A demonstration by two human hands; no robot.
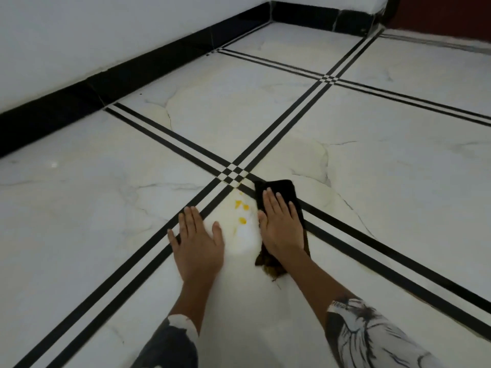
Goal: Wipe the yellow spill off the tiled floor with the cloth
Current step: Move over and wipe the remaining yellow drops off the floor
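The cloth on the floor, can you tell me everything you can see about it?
The cloth is dark, nearly black, and looks like soft fabric. Its far end lies smooth and flat. Its near end is bunched up and looks brownish. It lies on the white tiled floor. The right hand presses flat on it with straight fingers. The yellow spill sits just left of it, not covered.

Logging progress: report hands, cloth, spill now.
Left hand flat on white tiled floor. Right hand pressing dark folded cloth flat. Yellow spill drops between hands, unwiped. Nothing blocking.
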